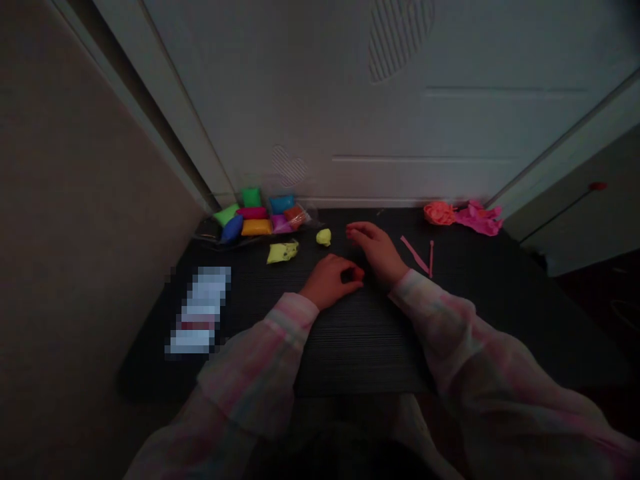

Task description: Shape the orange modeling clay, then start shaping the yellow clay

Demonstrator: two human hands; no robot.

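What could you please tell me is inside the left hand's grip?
In the left hand, a small red piece shows between thumb and fingers. The fingers partly cover it, so its full shape cannot be seen.

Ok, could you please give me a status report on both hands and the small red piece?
Left hand: pinching small red piece. Right hand: curled, grip unclear. Close by: yellow lump beyond left hand, pink sticks right of right hand.

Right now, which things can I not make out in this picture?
In the head view:
Pixelated rectangle: content, lost in coarse blocks.
Red piece: full shape, partly covered by left hand.
Right hand: whether it pinches anything, too dim and small.
Left sleeve: upper end, cut off by bottom edge.
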